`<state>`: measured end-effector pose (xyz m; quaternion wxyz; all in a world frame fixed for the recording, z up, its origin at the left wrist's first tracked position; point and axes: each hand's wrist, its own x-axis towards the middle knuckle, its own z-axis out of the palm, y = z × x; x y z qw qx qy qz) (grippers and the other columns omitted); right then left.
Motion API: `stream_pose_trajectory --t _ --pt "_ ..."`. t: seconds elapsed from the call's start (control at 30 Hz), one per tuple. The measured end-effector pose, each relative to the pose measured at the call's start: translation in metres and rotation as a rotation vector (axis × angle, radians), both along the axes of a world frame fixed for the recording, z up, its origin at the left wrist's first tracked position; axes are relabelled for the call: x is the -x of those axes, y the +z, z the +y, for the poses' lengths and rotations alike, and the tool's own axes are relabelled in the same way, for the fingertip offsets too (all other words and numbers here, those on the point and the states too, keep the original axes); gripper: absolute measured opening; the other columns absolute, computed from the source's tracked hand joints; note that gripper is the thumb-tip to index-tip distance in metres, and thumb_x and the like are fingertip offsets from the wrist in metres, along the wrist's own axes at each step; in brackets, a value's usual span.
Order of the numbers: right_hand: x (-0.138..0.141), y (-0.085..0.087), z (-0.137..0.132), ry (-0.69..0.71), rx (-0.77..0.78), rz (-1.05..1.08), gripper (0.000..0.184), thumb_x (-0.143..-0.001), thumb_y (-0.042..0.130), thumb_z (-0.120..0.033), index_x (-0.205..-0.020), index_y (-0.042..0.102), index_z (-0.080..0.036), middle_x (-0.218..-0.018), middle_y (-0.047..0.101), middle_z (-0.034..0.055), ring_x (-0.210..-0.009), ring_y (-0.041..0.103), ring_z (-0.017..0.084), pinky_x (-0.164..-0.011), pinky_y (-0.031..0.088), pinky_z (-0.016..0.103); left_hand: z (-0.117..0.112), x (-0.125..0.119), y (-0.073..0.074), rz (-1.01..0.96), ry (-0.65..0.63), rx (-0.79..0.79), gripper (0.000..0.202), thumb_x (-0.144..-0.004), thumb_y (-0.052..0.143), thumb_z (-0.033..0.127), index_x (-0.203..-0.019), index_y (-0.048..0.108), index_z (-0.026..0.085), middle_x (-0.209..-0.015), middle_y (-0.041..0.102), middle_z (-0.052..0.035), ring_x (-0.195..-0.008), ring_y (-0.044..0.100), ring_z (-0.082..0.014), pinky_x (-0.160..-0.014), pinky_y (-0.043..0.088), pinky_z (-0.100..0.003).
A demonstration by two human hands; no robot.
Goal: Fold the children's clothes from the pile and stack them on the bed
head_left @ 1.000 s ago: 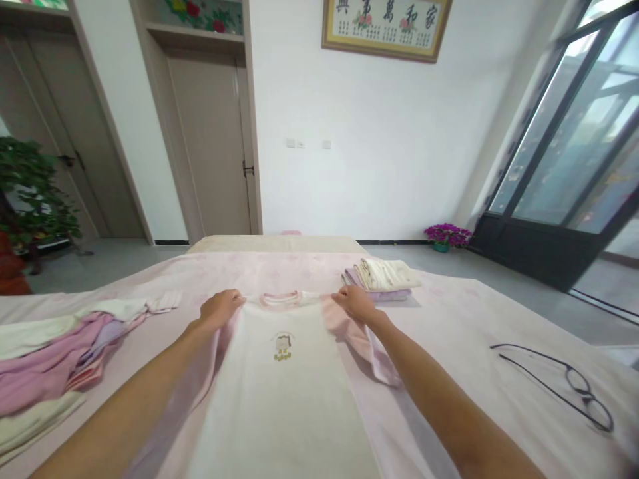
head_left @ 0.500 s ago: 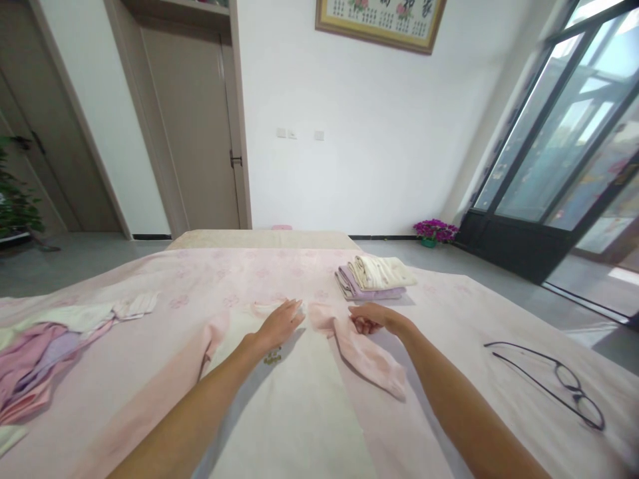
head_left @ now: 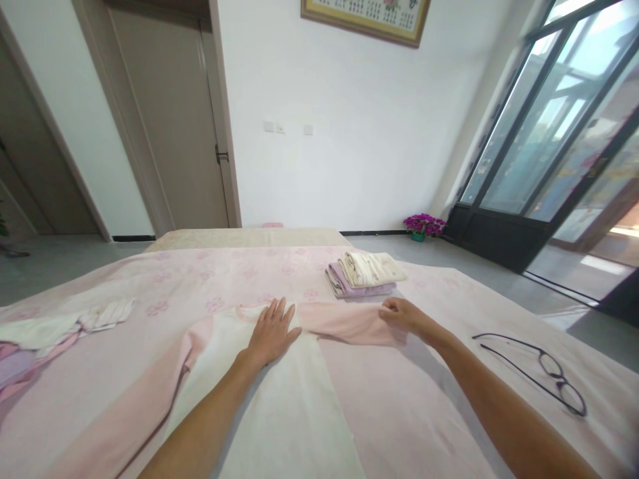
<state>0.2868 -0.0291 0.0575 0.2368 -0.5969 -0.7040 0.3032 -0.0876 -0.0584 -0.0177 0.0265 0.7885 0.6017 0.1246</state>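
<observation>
A long-sleeved shirt (head_left: 294, 399) with a whitish body and pink sleeves lies spread on the pink flowered bedcover (head_left: 399, 399). Flat on its upper chest, just below the neckline, rests my left hand (head_left: 272, 332), fingers spread. My right hand (head_left: 399, 314) pinches the upper edge of the right-side sleeve (head_left: 349, 322) close to its cuff. That sleeve stretches straight out sideways from the shoulder. The left-side sleeve (head_left: 134, 392) slants down toward the lower left. My left hand and forearm hide part of the shirt front.
Folded clothes (head_left: 367, 274) are stacked beyond my right hand, cream on top of purple. Black-framed glasses (head_left: 549, 372) lie unfolded at the right. Loose clothes (head_left: 34, 346) are heaped at the left edge. Behind the bed stand a white wall (head_left: 349, 179) and a purple flower pot (head_left: 422, 226).
The right-side sleeve, bent downward before, is now pulled out straight to the side. My right hand has moved outward along it. My left hand has flattened onto the shirt. The view has shifted rightward.
</observation>
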Motion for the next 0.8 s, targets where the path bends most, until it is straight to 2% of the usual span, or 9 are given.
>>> stream_pose_trajectory --t 0.1,0.17,0.33,0.47,0.53,0.6,0.7,0.73,0.8 --pt "-0.015 0.000 0.026 -0.154 -0.053 0.067 0.032 -0.067 0.065 -0.048 -0.070 0.056 -0.017 -0.055 0.049 -0.0025 -0.051 0.040 0.011 -0.048 0.024 0.025 -0.001 0.000 0.000 0.003 -0.004 0.008 0.070 -0.094 0.035 0.059 -0.152 0.031 0.020 -0.161 0.017 -0.0129 -0.149 0.010 -0.0317 -0.117 0.011 -0.050" --pt "-0.018 -0.002 0.038 -0.216 -0.033 0.115 0.035 -0.066 0.066 -0.051 -0.070 0.057 -0.017 -0.054 0.050 -0.0026 -0.049 0.040 0.011 -0.047 0.025 0.024 -0.001 0.001 0.001 0.009 -0.005 0.013 0.072 -0.093 0.035 0.061 -0.152 0.029 0.020 -0.161 0.015 -0.0129 -0.149 0.010 -0.0322 -0.117 0.011 -0.050" --pt "-0.017 -0.010 0.052 -0.229 0.068 0.186 0.034 -0.067 0.067 -0.050 -0.073 0.060 -0.017 -0.058 0.057 -0.0004 -0.051 0.048 0.012 -0.048 0.032 0.023 -0.001 0.001 0.003 0.041 -0.008 0.032 0.079 -0.091 0.030 0.069 -0.153 0.027 0.021 -0.162 0.012 -0.0128 -0.149 0.007 -0.0332 -0.117 0.012 -0.051" --pt "-0.027 -0.025 0.055 -0.300 0.105 -0.164 0.028 -0.067 0.072 -0.043 -0.065 0.059 -0.018 -0.047 0.050 -0.0037 -0.046 0.045 0.012 -0.046 0.030 0.023 -0.002 0.001 0.005 0.055 -0.008 0.044 0.081 -0.089 0.030 0.072 -0.153 0.026 0.023 -0.162 0.010 -0.0129 -0.149 0.006 -0.0342 -0.117 0.012 -0.052" --pt "-0.032 -0.029 0.052 -0.318 0.104 -0.298 0.025 -0.068 0.073 -0.040 -0.067 0.061 -0.018 -0.052 0.056 -0.0012 -0.052 0.052 0.014 -0.051 0.034 0.025 -0.002 0.001 0.006 0.050 -0.011 0.048 0.080 -0.089 0.033 0.072 -0.153 0.027 0.026 -0.162 0.010 -0.0119 -0.149 0.006 -0.0350 -0.117 0.011 -0.052" --pt "-0.030 -0.026 0.046 -0.337 0.043 -0.382 0.021 -0.071 0.072 -0.038 -0.073 0.065 -0.018 -0.068 0.065 0.0035 -0.066 0.060 0.018 -0.058 0.038 0.026 -0.002 0.001 0.006 0.039 -0.017 0.044 0.078 -0.088 0.035 0.072 -0.153 0.027 0.028 -0.162 0.011 -0.0107 -0.149 0.005 -0.0357 -0.117 0.011 -0.053" --pt "-0.008 -0.015 0.025 -0.355 -0.214 -0.620 0.016 -0.080 0.063 -0.029 -0.092 0.068 -0.019 -0.098 0.068 0.0090 -0.090 0.061 0.023 -0.070 0.039 0.029 -0.003 0.000 0.005 0.030 -0.023 0.029 0.077 -0.088 0.036 0.072 -0.153 0.028 0.030 -0.162 0.012 -0.0116 -0.148 0.005 -0.0361 -0.116 0.011 -0.054" --pt "0.005 -0.012 0.015 -0.317 -0.318 -0.673 0.017 -0.083 0.059 -0.025 -0.097 0.068 -0.020 -0.104 0.067 0.0094 -0.094 0.060 0.023 -0.073 0.039 0.030 -0.003 0.000 0.005 0.028 -0.024 0.024 0.077 -0.088 0.036 0.072 -0.153 0.028 0.029 -0.162 0.012 -0.0122 -0.148 0.005 -0.0363 -0.116 0.011 -0.054" --pt "0.035 -0.009 -0.007 -0.183 -0.416 -0.616 0.018 -0.089 0.051 -0.022 -0.098 0.066 -0.021 -0.103 0.066 0.0069 -0.093 0.059 0.020 -0.075 0.038 0.029 -0.003 0.000 0.005 0.022 -0.025 0.013 0.077 -0.088 0.036 0.071 -0.152 0.029 0.028 -0.162 0.013 -0.0132 -0.148 0.006 -0.0367 -0.116 0.012 -0.055"
